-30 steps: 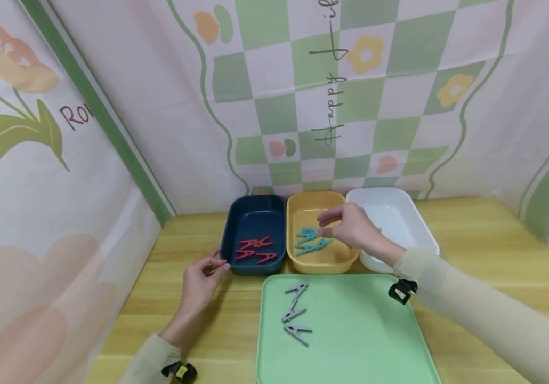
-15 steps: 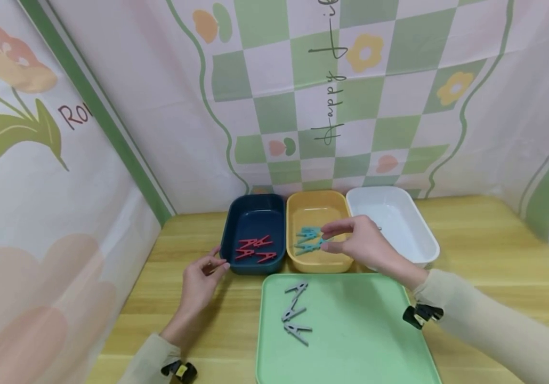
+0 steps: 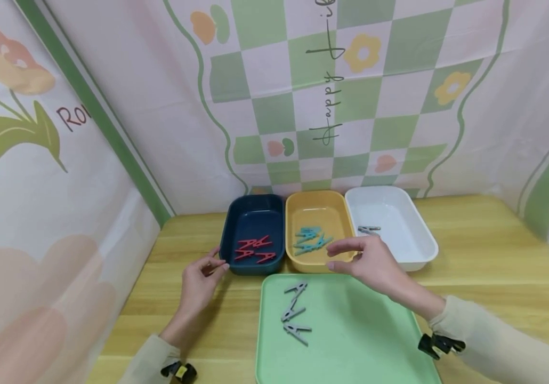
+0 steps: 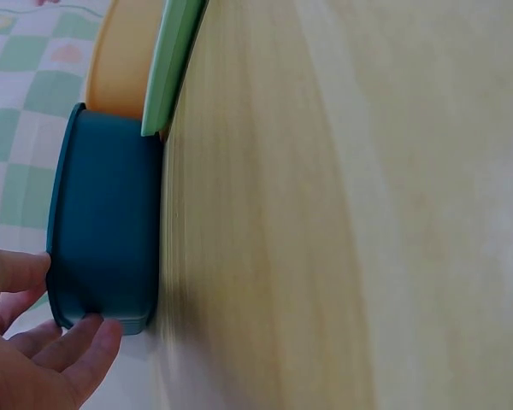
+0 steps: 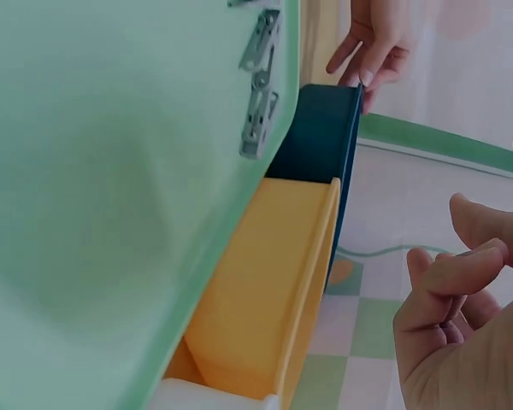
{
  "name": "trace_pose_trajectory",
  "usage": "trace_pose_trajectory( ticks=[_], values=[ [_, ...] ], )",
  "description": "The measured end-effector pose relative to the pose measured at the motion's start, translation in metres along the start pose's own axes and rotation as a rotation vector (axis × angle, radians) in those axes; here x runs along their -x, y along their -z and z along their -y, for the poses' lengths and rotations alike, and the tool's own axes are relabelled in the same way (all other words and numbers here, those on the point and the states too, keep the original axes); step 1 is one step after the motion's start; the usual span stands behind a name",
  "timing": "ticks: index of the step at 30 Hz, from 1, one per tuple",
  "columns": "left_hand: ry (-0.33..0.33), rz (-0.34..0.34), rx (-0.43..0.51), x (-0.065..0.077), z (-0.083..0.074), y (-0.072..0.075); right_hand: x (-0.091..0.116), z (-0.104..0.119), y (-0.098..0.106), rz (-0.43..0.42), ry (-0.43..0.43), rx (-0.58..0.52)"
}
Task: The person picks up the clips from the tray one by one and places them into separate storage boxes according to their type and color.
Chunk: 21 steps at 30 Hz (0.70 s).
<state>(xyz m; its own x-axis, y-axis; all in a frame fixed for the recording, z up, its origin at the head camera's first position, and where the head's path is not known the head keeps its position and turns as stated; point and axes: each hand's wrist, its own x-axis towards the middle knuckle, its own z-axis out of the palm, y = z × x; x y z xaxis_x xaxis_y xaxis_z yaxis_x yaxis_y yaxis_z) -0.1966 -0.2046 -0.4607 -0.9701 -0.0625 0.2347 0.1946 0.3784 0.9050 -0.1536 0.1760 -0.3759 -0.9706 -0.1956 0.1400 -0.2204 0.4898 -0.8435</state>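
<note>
My left hand holds the front left corner of a dark blue plastic box, thumb and fingers at its rim and side. Several red clothespins lie inside it. Beside it, a yellow box contains several teal clothespins. My right hand hovers over the yellow box's front right corner and the green tray. Its thumb and index finger are apart, with nothing between them. Three grey clothespins lie on the tray's left side.
A white box stands right of the yellow one, holding a grey clothespin. All three boxes stand side by side on a wooden table. A patterned cloth hangs behind them.
My right hand has drawn back to the right and toward me from above the teal clothespins, uncovering the grey clothespin in the white box. My left hand stays in place.
</note>
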Motion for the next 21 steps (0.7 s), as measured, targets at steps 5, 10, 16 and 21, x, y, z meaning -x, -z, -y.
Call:
trace_pose_trajectory(
  ticks=[5,10,16,21],
  values=[
    [0.0,0.002,0.001,0.0,-0.001,0.0,0.01,-0.004,0.0,0.012,-0.049,-0.041],
    [-0.011,0.006,0.002,-0.001,-0.002,0.001,0.018,-0.008,-0.001,0.038,-0.077,-0.029],
    [-0.007,0.011,-0.011,-0.001,-0.003,0.001,0.026,-0.014,-0.01,0.077,-0.079,-0.046],
    [-0.006,0.005,-0.013,-0.001,-0.001,0.001,0.03,-0.02,-0.019,0.113,-0.093,-0.023]
  ],
)
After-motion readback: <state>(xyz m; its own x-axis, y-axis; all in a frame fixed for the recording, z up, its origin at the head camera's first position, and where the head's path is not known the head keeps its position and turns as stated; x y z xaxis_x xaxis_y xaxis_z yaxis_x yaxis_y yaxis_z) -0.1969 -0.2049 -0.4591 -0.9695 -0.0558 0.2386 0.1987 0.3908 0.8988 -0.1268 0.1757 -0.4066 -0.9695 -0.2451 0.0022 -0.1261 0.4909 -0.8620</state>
